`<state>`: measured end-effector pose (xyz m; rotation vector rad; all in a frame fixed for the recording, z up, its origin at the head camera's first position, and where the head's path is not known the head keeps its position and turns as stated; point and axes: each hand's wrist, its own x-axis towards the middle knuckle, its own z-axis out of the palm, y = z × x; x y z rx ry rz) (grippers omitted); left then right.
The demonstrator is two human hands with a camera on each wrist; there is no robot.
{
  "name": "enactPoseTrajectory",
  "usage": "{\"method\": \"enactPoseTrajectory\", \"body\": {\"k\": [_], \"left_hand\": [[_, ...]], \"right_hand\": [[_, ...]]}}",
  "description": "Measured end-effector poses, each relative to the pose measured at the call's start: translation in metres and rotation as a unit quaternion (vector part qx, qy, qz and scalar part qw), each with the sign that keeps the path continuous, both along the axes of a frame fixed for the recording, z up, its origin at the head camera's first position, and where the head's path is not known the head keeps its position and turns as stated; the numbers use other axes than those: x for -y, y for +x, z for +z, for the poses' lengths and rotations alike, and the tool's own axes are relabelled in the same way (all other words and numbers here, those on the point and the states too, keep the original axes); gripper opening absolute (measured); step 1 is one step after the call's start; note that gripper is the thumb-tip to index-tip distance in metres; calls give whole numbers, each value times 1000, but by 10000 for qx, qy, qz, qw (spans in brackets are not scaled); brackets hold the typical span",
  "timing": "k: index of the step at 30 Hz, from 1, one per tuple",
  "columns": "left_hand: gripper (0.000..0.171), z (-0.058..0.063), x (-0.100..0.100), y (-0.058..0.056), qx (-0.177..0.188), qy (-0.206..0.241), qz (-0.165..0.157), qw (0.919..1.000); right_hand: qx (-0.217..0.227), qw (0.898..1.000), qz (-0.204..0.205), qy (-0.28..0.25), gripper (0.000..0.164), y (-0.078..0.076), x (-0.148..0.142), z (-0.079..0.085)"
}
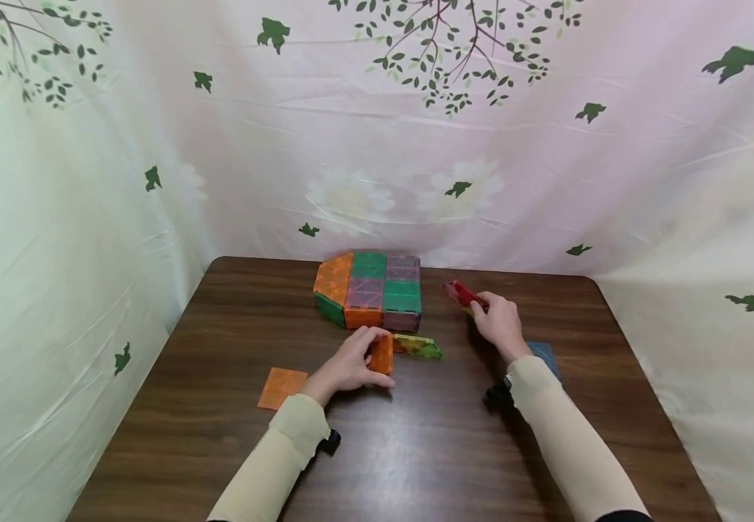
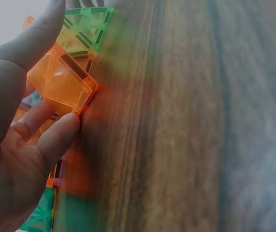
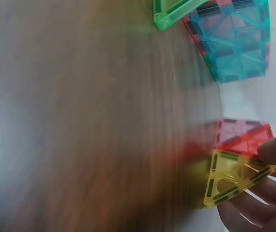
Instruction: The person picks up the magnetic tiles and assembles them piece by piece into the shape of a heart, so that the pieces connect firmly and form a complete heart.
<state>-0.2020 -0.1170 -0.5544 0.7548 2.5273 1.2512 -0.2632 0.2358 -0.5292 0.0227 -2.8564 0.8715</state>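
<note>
My left hand (image 1: pixel 349 364) holds an upright orange magnetic tile (image 1: pixel 382 354), its fingers and thumb at the tile's edges. Touching or just behind that tile, a yellow-green tile piece (image 1: pixel 421 346) extends to the right; the left wrist view shows its green end (image 2: pixel 92 24). Farther right, my right hand (image 1: pixel 502 324) pinches a red tile (image 3: pixel 244 137) with a yellow triangular tile (image 3: pixel 232 176) against it. Behind the left hand stands a block of magnetic tiles (image 1: pixel 367 290), coloured orange, green and purple on top.
A loose orange square tile (image 1: pixel 279 389) lies left of the left wrist. Partly under the right forearm is a blue tile (image 1: pixel 544 355). The brown wooden table (image 1: pixel 409 464) ends at a hanging patterned cloth (image 1: pixel 390 145) behind and at both sides.
</note>
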Motion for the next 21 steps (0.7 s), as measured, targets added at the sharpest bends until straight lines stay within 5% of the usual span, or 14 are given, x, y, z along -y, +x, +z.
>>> {"method": "enactPoseTrajectory", "body": {"k": [14, 21], "left_hand": [[84, -3, -5, 3, 312, 502, 417, 9974], [93, 1, -5, 2, 142, 246, 268, 9992]], "right_hand": [[-515, 9940, 933, 230, 16, 76, -39, 10], [-291, 9874, 1554, 119, 12, 100, -49, 11]]}}
